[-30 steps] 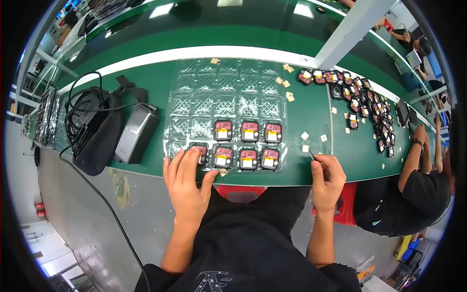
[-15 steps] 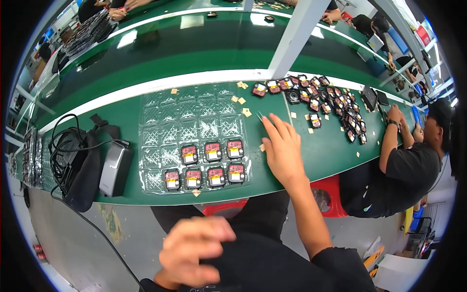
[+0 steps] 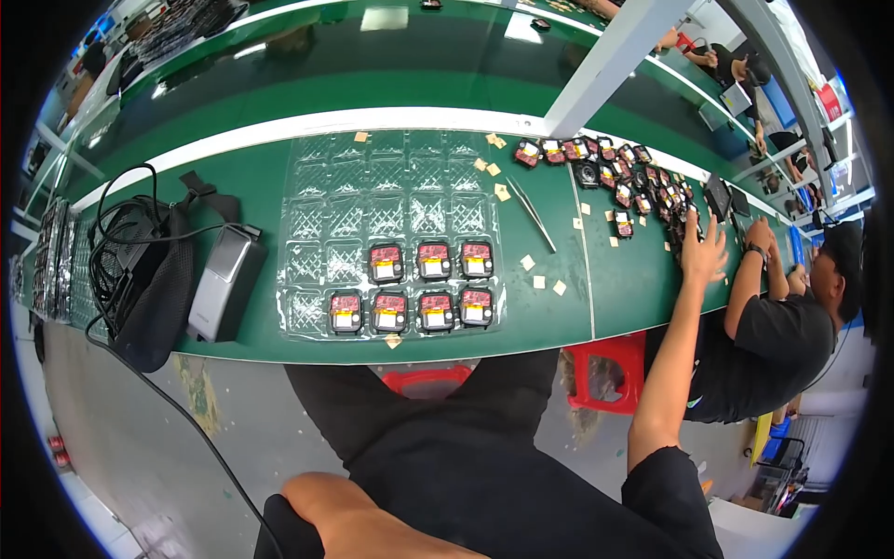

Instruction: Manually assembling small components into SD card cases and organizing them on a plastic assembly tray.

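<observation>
My right hand (image 3: 703,253) reaches over the near edge of a pile of small black square devices (image 3: 666,196) with red, yellow and white labels. Its fingers are spread, and nothing shows held in them. My left forearm (image 3: 372,522) crosses the bottom of the view; the hand itself is outside it. In front of me lies a clear plastic blister tray (image 3: 307,270), with several labelled devices (image 3: 389,311) seated in its two nearest rows. Metal tweezers (image 3: 534,214) rest on the green table (image 3: 549,321) between tray and pile.
Small beige square pieces (image 3: 528,263) are scattered around. Left of the tray stand a silver-grey box (image 3: 226,284) and a black bag with coiled cables (image 3: 130,270). A white post (image 3: 615,70) rises behind the table. A seated co-worker (image 3: 792,307) is at the right.
My right hand has moved right to the device pile. The tweezers now lie on the table. My left hand has dropped out of view, and the view has shifted slightly.
</observation>
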A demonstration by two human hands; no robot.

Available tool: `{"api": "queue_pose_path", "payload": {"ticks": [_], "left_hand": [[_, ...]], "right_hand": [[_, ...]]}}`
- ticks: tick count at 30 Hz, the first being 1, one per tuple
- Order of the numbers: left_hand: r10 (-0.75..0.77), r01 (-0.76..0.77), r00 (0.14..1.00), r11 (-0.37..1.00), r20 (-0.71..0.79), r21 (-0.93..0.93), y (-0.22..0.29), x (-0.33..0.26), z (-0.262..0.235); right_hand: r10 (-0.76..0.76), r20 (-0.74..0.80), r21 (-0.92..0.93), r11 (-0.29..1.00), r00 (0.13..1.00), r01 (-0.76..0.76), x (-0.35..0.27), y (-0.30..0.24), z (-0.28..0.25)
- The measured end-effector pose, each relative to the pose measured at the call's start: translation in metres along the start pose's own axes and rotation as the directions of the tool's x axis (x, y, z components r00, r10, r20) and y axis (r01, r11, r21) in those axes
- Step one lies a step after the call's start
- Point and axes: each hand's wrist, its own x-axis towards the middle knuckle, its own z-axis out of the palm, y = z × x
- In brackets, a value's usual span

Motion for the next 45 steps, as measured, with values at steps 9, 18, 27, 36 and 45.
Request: {"api": "queue_pose_path", "payload": {"ticks": [9,18,27,36,45], "left_hand": [[-0.036,0.022,0.994,0.992,-0.107,-0.124,-0.003,0.001,0.002],[0.017,-0.017,1.000,1.000,-0.018,-0.008,-0.020,0.002,-0.025],[0.188,0.212,0.973,-0.527,-0.131,0.823,-0.037,0.026,-0.141],[-0.047,0.176,0.890,-0.882,-0.454,0.437,-0.028,0.041,-0.216],[0.057,0.316,0.821,-0.874,-0.567,0.369,-0.036,0.053,-0.233]], "right_hand": [[-0.623,0.078,0.576,0.665,0.778,0.475,0.004,-0.028,0.002],[-0.595,0.043,0.605,0.655,0.803,0.453,-0.076,-0.065,-0.030],[-0.572,-0.008,0.503,0.707,0.820,0.498,-0.167,-0.113,-0.067],[-0.569,0.080,0.514,0.727,0.818,0.455,-0.212,-0.137,-0.086],[-0.555,0.104,0.551,0.723,0.825,0.416,-0.215,-0.136,-0.087]]}}
